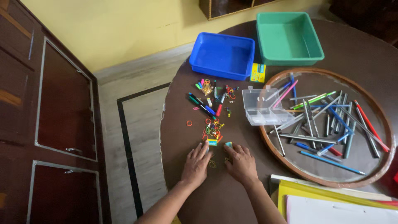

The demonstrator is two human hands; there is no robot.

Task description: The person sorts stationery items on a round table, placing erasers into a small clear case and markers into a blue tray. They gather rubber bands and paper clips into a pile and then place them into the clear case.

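My left hand (195, 164) and my right hand (241, 163) rest palm down on a dark brown round table (182, 128), side by side, fingers slightly spread. A small blue and yellow piece (212, 142) lies at my left fingertips, and a small teal piece (228, 144) at my right fingertips. Between the hands lie thin rubber bands (212, 163). Just beyond them is a scatter of small stationery (213, 128): coloured rubber bands, clips, pins and a few markers (202, 104). Neither hand grips anything.
A blue tray (222, 55) and a green tray (287, 38) stand empty at the far side, a small yellow box (258, 72) between them. A clear compartment box (262, 106) overlaps a round wooden-rimmed tray (373, 103) of several pens. Yellow and white folders (331, 201) lie near right. Dark cabinet doors (49, 124) stand left.
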